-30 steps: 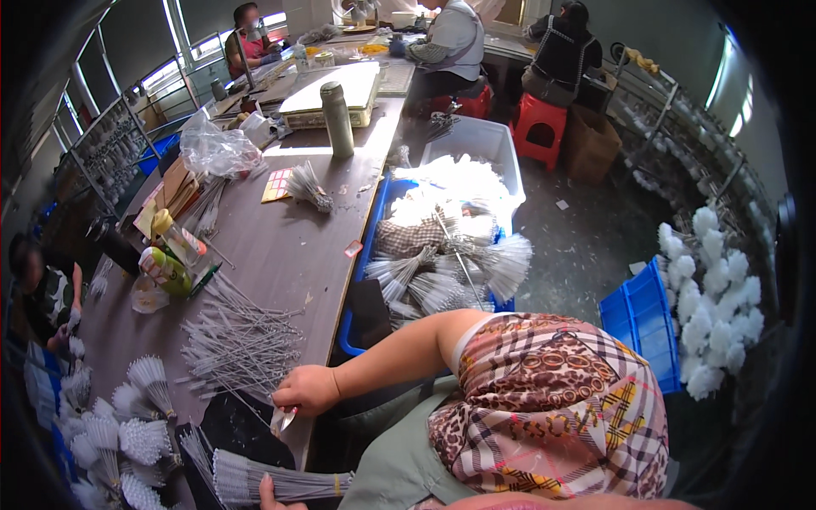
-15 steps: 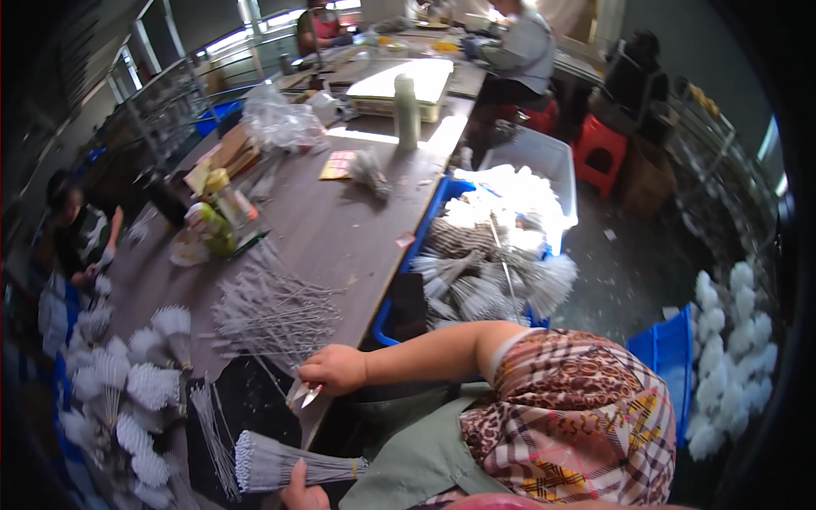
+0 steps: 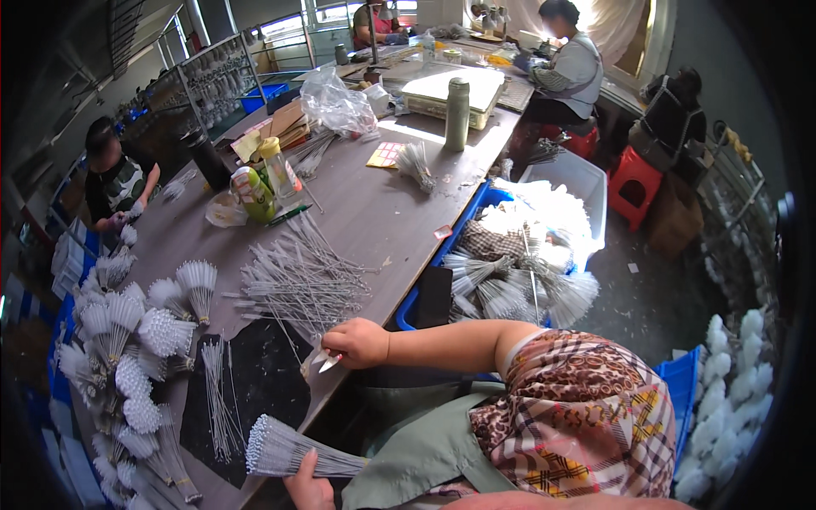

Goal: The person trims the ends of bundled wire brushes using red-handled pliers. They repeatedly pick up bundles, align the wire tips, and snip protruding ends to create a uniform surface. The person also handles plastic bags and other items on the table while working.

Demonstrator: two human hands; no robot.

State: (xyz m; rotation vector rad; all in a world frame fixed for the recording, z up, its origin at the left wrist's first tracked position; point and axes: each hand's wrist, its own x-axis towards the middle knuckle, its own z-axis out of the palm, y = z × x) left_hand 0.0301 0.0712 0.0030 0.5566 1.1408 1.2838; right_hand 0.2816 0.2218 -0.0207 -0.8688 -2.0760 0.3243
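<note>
My left hand (image 3: 311,486), at the bottom edge, is closed round a bundle of thin wire brushes (image 3: 293,450). Their white bristle ends point left, and their stems run toward my green apron. My right hand (image 3: 357,343) is closed on scissors (image 3: 328,363) at the table's near edge, with the pointed metal blades showing below the fingers. Just beyond it lies a loose heap of thin wire brushes (image 3: 297,276). Several more single brushes (image 3: 221,399) rest on a black mat (image 3: 268,382) left of my hands.
Many tied brush bundles (image 3: 140,365) crowd the table's left side. A green bottle (image 3: 252,194), a tall flask (image 3: 456,115) and a plastic bag (image 3: 336,102) stand farther back. Right of the table is a blue crate (image 3: 408,316) of bundles. Other people sit around the table.
The view has shifted, so the table and both hands appear farther right. Both hands keep hold of the same things, the bundle and the scissors.
</note>
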